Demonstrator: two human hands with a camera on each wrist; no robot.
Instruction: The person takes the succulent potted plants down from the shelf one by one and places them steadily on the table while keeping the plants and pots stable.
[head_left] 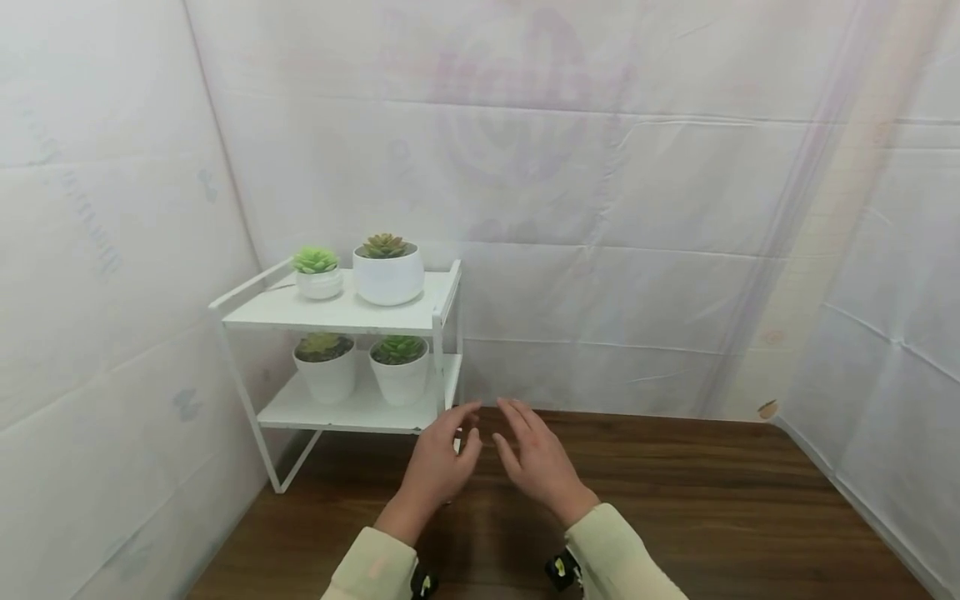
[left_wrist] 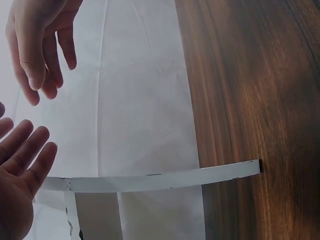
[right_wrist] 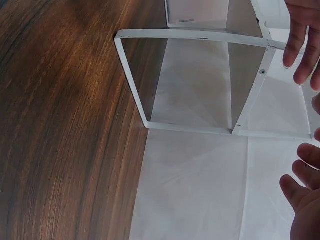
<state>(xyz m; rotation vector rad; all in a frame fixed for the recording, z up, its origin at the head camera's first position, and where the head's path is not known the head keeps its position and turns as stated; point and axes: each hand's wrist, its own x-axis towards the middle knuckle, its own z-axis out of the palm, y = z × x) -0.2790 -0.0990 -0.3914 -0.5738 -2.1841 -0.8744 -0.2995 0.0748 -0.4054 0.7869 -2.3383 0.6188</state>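
Note:
My left hand (head_left: 442, 454) hovers over the wooden table beside the right front leg of a white two-tier shelf (head_left: 337, 317). Its fingers are gently bent and hold nothing. A short gap to the right, my right hand (head_left: 540, 458) is also raised with nothing in it, palm turned toward the left one. On the upper tier stand a small pot with a bright green succulent (head_left: 318, 283) and a larger round white pot (head_left: 388, 275) with a reddish-green succulent. The lower tier carries two tapered white pots, a left one (head_left: 327, 379) and a right one (head_left: 401, 379).
The dark wooden table (head_left: 712, 492) reaches back to a white sheet wall (head_left: 600, 192). Another sheet wall (head_left: 97, 292) stands close by the shelf's left side. A small brown patch (head_left: 767, 409) shows at the far right corner.

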